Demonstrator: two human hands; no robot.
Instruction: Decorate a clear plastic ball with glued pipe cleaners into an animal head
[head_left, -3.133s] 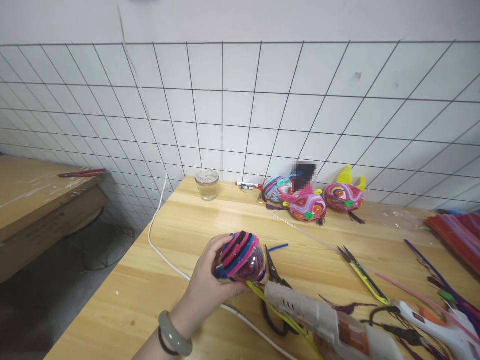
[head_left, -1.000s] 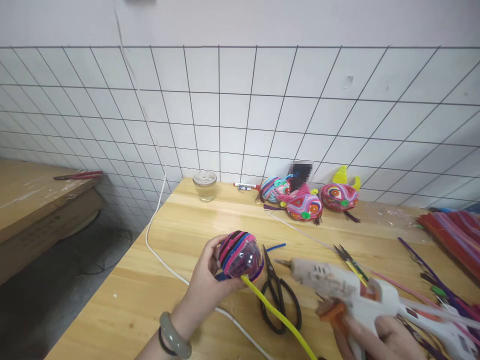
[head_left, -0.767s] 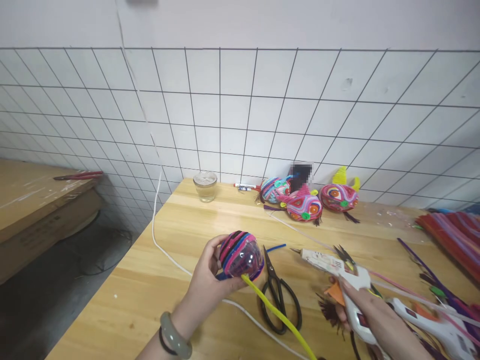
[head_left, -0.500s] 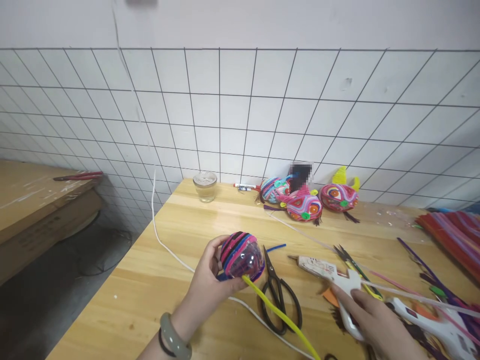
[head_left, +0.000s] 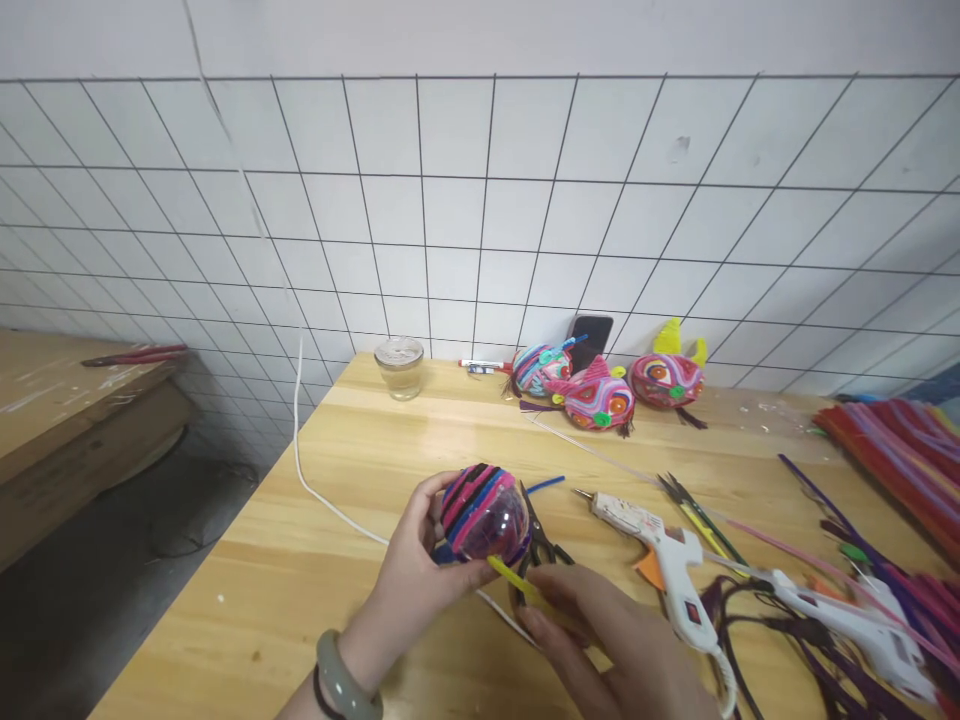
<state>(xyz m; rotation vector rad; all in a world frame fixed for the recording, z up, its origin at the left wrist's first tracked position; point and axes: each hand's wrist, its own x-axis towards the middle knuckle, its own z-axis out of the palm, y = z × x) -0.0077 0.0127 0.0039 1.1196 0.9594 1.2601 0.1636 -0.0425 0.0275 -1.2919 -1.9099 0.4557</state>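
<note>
My left hand is wrapped round a clear ball, partly covered with pink, black and blue fuzzy stems. A yellow pipe cleaner runs from the ball's lower edge to my right hand, whose thumb and fingers are closed on it. Black-handled scissors lie on the table behind that hand, their handles largely hidden. Right of them rests a white glue gun, apart from my fingers.
Several decorated fish-like balls stand by the wall, near a phone. A lidded glass is at the back left. Tweezers, a second glue gun and bundled pipe cleaners lie rightward. A white cord crosses the table.
My right hand has let go of the glue gun, moved left and taken hold of the yellow pipe cleaner. My left hand still holds the ball. The view has shifted slightly.
</note>
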